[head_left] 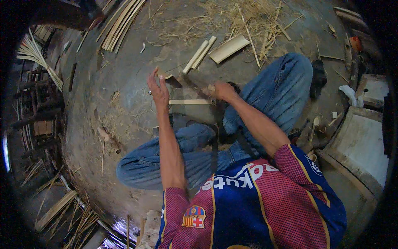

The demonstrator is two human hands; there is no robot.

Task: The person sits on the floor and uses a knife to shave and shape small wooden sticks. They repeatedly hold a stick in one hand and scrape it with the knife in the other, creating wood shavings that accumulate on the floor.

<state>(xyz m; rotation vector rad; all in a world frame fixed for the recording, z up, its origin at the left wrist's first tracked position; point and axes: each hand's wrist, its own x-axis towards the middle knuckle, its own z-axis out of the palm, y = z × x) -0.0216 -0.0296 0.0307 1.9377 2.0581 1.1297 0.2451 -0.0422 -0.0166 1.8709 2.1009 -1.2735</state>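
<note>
Splitting, by the look of it | right hand (224, 91) clamped round the wooden-handled tool (211, 89) | left hand (158, 89), fingers apart beside the curved brown piece (173, 81), contact unclear | pale strip (190, 101) crosswise before the crossed legs (143, 162) | next move wants a steadying left grip

The shirt (236, 218) pairs deep blue with crimson panels in a fine dark dotted pattern, with yellow piping and white lettering. The jeans (282, 89) are faded blue. On the dull grey floor (137, 95), the thin strip (188, 101) is pale cream, the piece beside the left hand (158, 89) dark brown, the curved slat (229, 49) creamy yellow, the shavings (226, 15) straw-coloured.
</note>
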